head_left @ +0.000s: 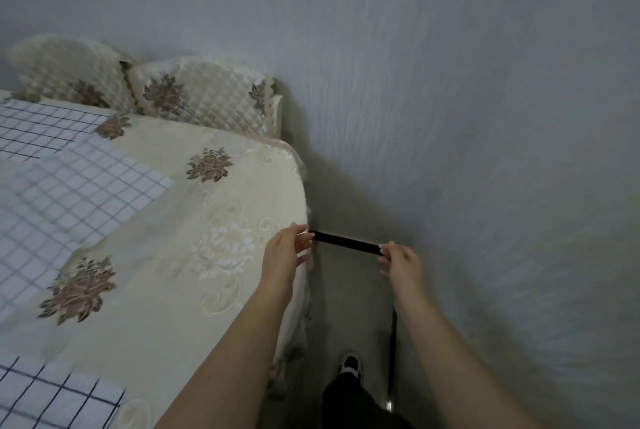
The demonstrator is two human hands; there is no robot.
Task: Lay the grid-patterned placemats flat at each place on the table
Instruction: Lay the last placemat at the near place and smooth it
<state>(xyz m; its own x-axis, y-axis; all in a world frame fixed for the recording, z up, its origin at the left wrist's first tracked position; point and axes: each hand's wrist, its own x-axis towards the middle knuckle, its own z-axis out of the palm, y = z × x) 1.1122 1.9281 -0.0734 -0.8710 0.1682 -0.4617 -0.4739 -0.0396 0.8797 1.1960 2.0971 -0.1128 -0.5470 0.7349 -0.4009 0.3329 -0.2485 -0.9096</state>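
Observation:
Three white placemats with dark grid lines lie on the cream floral tablecloth (214, 207): one at the far left (41, 131), one in the middle left (69, 196), one at the near left corner (52, 397). My left hand (285, 252) and my right hand (400, 260) are past the table's right edge, over the floor. Between their fingertips they hold a black strap (346, 243) stretched taut, one end in each hand. Neither hand touches a placemat.
Two chairs with quilted floral covers (204, 96) stand at the table's far side against the grey wall (450, 82). A narrow strip of floor (349, 307) runs between table and wall; my leg and shoe (351, 364) are in it.

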